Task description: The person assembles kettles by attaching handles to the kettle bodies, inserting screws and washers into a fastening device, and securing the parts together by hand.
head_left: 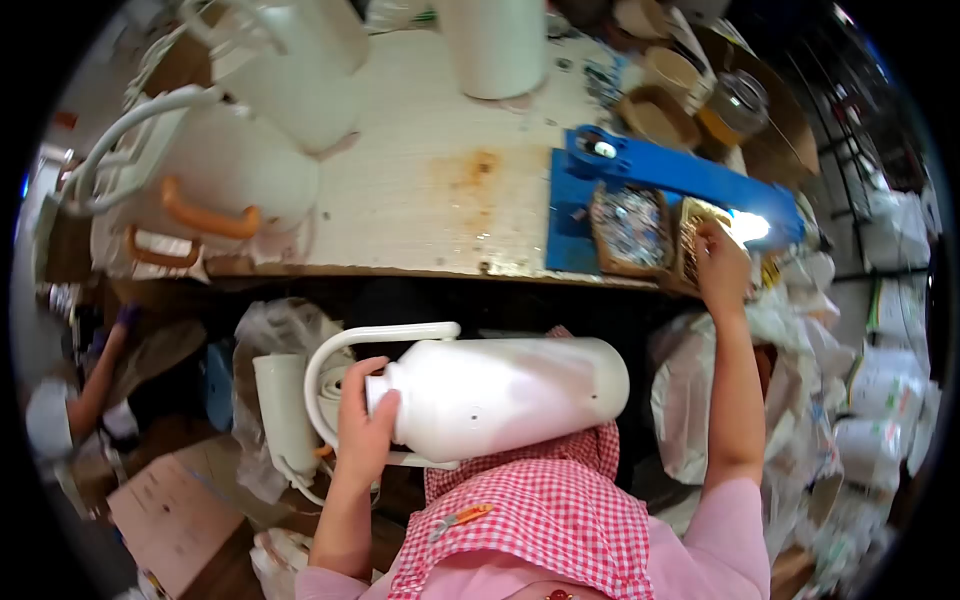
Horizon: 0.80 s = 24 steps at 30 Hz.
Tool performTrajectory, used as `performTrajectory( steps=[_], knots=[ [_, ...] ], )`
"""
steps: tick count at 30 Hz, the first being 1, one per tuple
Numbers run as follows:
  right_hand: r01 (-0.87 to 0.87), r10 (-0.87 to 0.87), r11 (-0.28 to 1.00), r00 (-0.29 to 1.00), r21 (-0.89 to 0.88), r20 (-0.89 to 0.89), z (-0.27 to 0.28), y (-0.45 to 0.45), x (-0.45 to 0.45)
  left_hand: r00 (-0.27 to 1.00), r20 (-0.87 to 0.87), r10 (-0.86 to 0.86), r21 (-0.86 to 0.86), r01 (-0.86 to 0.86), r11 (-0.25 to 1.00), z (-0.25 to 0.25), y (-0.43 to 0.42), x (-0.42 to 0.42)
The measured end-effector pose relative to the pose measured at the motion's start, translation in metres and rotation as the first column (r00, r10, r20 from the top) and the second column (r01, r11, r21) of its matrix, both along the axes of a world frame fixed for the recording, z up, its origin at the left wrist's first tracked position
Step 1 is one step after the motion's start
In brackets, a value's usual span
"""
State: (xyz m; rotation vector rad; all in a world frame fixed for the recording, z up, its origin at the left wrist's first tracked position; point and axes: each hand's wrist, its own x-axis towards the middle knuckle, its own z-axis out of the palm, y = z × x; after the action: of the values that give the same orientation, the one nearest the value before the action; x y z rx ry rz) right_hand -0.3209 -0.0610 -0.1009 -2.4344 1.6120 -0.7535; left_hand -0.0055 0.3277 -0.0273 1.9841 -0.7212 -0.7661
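A large white jug body (pixel 510 395), bottle-shaped with a loop handle (pixel 335 345), lies on its side across my lap. My left hand (pixel 368 425) grips it at the narrow neck, thumb on top. Far to the right, my right hand (pixel 722 265) reaches into a small box of gold-coloured pieces (pixel 692 225), its fingers pinched together among them. What those fingertips hold, if anything, is too small to make out. Right beside that box stands another box of silvery small pieces (pixel 632 228).
A blue metal arm with a lit lamp (pixel 690 180) extends behind the boxes. More white jug bodies (pixel 495 50) stand on the worktable (pixel 400 150), some with orange handles (pixel 210 215). Plastic bags (pixel 690 400) hang at the right. Another person's arm (pixel 95 380) shows far left.
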Motion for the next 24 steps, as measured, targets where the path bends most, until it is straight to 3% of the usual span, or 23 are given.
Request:
performTrajectory(
  steps=[3,5,9,12,24],
  knots=[
    [-0.065,0.025,0.985,0.971,0.161,0.238,0.032,0.019,0.008,0.998,0.036,-0.061,-0.087,0.064,0.994,-0.003,-0.002,0.002],
    [-0.228,0.058,0.945,0.821,0.234,0.568,0.056,0.030,0.022,0.997,0.060,-0.050,-0.161,0.059,0.985,-0.014,-0.005,0.002],
    [-0.449,0.195,0.886,0.589,0.116,0.784,0.123,0.035,0.088,0.997,0.071,-0.024,-0.220,0.039,0.975,-0.021,-0.017,-0.002],
    [-0.530,0.265,0.847,0.502,0.050,0.823,0.126,0.014,0.134,0.999,0.042,-0.010,-0.231,0.020,0.973,-0.024,-0.019,-0.001],
    [-0.612,0.341,0.775,0.617,0.160,0.709,0.132,-0.003,0.151,0.992,0.127,-0.016,-0.265,0.049,0.963,-0.027,-0.030,0.007]
  ],
)
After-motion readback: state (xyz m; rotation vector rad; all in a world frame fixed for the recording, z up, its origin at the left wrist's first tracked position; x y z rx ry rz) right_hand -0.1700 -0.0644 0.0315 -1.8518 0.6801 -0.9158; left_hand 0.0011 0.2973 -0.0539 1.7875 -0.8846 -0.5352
